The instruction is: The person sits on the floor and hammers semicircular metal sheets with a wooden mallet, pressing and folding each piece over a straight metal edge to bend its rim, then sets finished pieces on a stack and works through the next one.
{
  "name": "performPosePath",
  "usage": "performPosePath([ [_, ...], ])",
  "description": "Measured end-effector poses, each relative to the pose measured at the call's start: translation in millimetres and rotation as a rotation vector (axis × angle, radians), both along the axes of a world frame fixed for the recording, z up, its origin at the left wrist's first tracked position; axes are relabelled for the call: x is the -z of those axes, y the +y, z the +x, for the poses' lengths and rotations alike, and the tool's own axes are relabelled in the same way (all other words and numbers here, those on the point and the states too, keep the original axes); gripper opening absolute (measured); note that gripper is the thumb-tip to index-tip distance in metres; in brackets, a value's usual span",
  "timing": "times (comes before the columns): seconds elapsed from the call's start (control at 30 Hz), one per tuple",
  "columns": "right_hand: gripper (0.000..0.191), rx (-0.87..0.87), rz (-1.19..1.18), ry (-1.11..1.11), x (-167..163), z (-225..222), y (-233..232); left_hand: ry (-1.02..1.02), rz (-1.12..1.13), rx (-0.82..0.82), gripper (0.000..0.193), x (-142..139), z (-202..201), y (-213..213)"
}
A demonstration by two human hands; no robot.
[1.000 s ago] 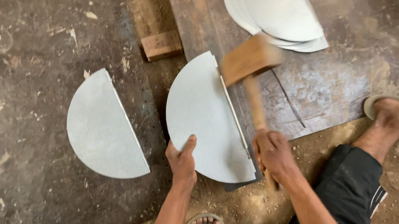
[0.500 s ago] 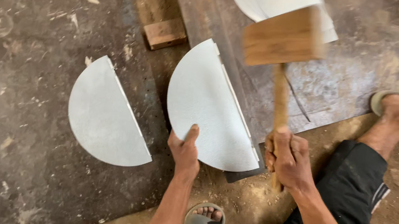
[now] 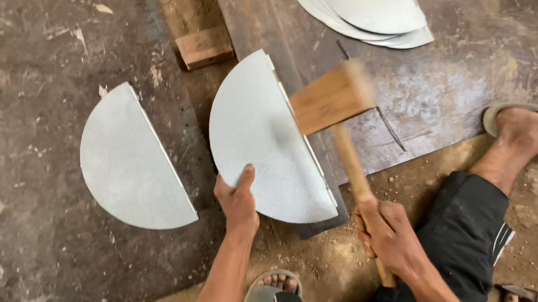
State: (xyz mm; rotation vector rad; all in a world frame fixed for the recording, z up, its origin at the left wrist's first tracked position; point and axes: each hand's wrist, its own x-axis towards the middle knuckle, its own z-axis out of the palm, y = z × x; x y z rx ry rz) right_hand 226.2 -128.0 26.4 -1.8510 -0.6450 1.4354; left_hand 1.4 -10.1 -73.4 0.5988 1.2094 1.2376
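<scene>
Wrapped tight around a wooden handle, the right hand [image 3: 391,236] holds a wooden mallet [image 3: 332,97]. All its fingers are curled shut on the handle near its bottom end. Up from that hand, the handle leans away to the left, and the blocky mallet head looks blurry. It sits over the straight edge of a gray half-round metal sheet [image 3: 263,143].

Just to the left of the right hand, the left hand [image 3: 238,201] presses on the round edge of that same sheet. Its thumb lies on top of the metal and its fingers are tucked under the rim, so it pinches the sheet. The straight edge of the sheet rests on a long dark plank [image 3: 255,31].

Farther left of the left hand, a second half-round sheet [image 3: 129,162] lies flat on the dirty floor. Far up past the mallet head, a stack of round metal sheets [image 3: 366,7] lies on the ground. A small wooden block [image 3: 205,46] sits beside the plank.
</scene>
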Motion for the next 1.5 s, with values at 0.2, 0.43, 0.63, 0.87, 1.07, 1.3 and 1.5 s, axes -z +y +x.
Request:
performPosePath([
  [0.2,0.057,-0.312,-0.076,-0.438,1,-2,-28,0.037,0.058,-0.061,0.043,4,0,0],
  [0.43,0.049,-0.058,0.144,-0.251,5,-8,-63,0.099,0.039,-0.005,0.049,2,-3,0],
  [0.63,0.045,-0.065,0.154,-0.372,4,-16,-76,0.077,0.050,-0.024,0.049,6,-2,4],
  [0.87,0.023,-0.078,0.173,-0.578,-23,-36,-76,0.052,0.032,0.000,0.049,4,-3,4],
  [1.07,0.034,-0.308,0.310,-0.785,-19,-32,-53,0.052,0.125,0.009,0.053,3,-3,4],
  [1.3,0.034,-0.363,0.593,-0.851,-11,-32,-36,0.200,0.049,0.007,0.049,5,-3,2],
  [1.5,0.044,-0.100,0.423,-0.649,-8,-32,-13,0.159,0.010,0.008,0.045,1,-3,4],
])
